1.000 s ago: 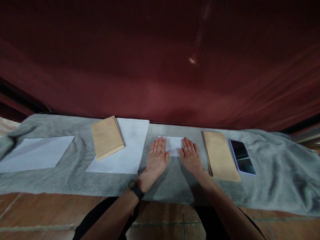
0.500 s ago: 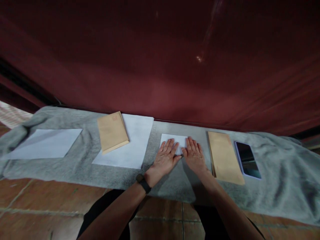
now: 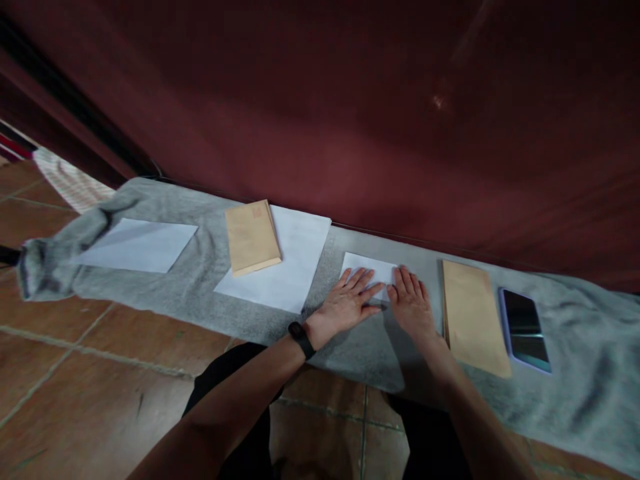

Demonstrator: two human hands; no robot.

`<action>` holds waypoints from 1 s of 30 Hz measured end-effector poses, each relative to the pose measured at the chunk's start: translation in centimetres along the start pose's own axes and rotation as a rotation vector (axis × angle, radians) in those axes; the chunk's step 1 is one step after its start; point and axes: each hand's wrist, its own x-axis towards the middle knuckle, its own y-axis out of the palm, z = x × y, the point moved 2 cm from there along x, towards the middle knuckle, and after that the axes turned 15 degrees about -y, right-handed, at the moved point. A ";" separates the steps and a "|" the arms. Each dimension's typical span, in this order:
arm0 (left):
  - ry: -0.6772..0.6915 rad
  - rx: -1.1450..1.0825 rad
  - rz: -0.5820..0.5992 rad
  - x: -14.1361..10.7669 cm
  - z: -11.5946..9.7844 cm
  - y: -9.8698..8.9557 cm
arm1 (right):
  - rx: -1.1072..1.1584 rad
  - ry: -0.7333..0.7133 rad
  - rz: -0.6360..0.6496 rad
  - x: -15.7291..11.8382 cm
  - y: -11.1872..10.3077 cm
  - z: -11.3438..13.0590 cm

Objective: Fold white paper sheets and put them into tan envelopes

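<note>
A small folded white paper (image 3: 367, 263) lies on the grey cloth in front of me, partly hidden under my hands. My left hand (image 3: 347, 303) is flat on its left part with the fingers spread, a dark band on the wrist. On the paper's right edge rests my right hand (image 3: 411, 303), palm down with its fingers stretched out. To the right is a stack of brown envelopes (image 3: 475, 317). Another brown envelope stack (image 3: 253, 237) sits at the left, on top of large white sheets (image 3: 303, 260).
A phone (image 3: 526, 330) in a purple case lies right of the envelopes. At the far left is another white sheet (image 3: 143, 245). The grey cloth (image 3: 200, 293) covers a long narrow surface against a dark red backdrop (image 3: 320, 147). Below is a tiled floor (image 3: 125, 400).
The view has turned and tilted, so more floor shows at the left. My left hand has shifted slightly across the paper; my right hand stays at its right edge.
</note>
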 end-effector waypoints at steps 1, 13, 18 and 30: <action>0.003 -0.002 0.004 0.0 0.0 -0.1 | -0.005 0.006 0.013 0.0 0.0 -0.1; 0.002 0.010 0.000 0.0 -0.1 -0.2 | 0.101 0.058 -0.096 0.2 -0.5 -1.2; 0.024 0.035 -0.001 0.1 -0.2 -0.1 | 0.327 -0.123 -0.144 0.7 -0.8 1.7; -0.104 0.060 0.023 0.7 0.3 0.4 | 0.296 -0.089 -0.036 0.5 -0.1 4.1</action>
